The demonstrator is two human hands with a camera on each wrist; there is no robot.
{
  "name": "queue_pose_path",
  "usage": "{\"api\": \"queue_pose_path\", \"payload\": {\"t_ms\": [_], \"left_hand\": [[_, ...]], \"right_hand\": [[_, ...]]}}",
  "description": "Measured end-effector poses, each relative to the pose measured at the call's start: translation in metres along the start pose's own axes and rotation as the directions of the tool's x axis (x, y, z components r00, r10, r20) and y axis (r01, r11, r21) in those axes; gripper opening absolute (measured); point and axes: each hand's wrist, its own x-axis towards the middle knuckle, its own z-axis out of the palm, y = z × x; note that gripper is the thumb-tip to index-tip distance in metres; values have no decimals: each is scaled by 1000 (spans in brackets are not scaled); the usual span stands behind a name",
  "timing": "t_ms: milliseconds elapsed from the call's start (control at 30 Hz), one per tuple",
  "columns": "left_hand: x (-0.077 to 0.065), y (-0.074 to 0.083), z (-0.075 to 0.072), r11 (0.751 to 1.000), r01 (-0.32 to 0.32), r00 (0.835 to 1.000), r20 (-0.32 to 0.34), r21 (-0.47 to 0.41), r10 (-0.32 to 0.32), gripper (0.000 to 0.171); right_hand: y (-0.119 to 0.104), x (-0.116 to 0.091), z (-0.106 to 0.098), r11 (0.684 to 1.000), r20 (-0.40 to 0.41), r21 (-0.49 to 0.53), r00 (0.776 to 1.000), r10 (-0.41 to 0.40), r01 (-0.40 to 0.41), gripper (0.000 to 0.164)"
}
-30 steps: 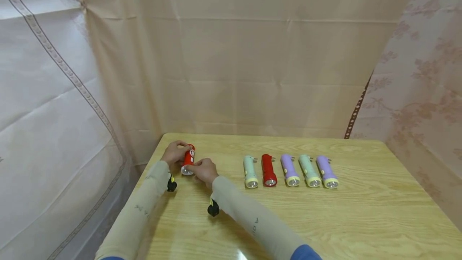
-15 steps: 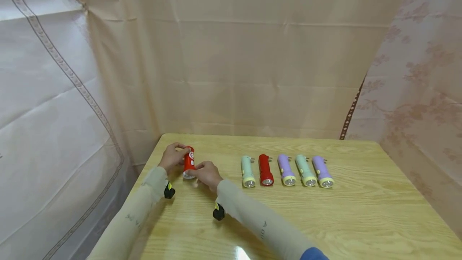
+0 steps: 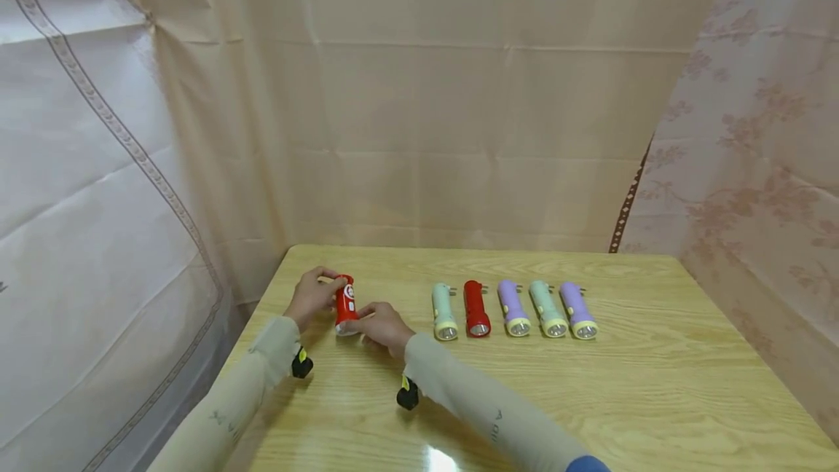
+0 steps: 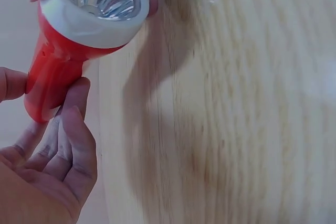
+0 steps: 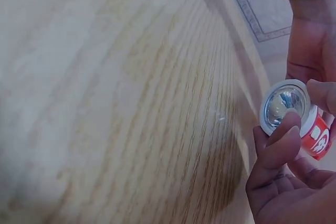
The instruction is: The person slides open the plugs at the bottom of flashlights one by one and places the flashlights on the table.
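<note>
Both hands hold a red flashlight [image 3: 345, 303] with a white head over the left part of the table. My left hand [image 3: 313, 296] pinches its red tail end between thumb and fingers, as the left wrist view shows on the flashlight's body [image 4: 55, 72]. At the white rim [image 5: 266, 111], my right hand [image 3: 385, 326] grips the lens end with thumb and fingers. The lens faces toward me, and a white logo and a switch show on the upper side of the body.
To the right lies a row of flashlights: a mint one [image 3: 443, 308], a dark red one [image 3: 475, 307], a purple one [image 3: 512, 304], another mint one [image 3: 548, 306] and another purple one [image 3: 578, 308]. Metal plug prongs stick out near their tails. Cloth curtains [image 3: 419, 130] hang behind the wooden table [image 3: 655, 370].
The hands have drawn the red flashlight slightly nearer to me, still holding both ends. The view has shifted a little, so the row appears further left.
</note>
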Motion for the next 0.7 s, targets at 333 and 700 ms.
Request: {"api": "queue_pose_path", "payload": {"t_ms": [333, 700], "left_hand": [[-20, 1, 4, 999, -34, 999, 27, -19, 35, 34], [-38, 4, 13, 999, -29, 997, 66, -30, 31, 34]], "right_hand": [[6, -16, -8, 1000, 62, 14, 998, -26, 25, 36], [16, -32, -16, 999, 136, 51, 990, -24, 17, 35]]}}
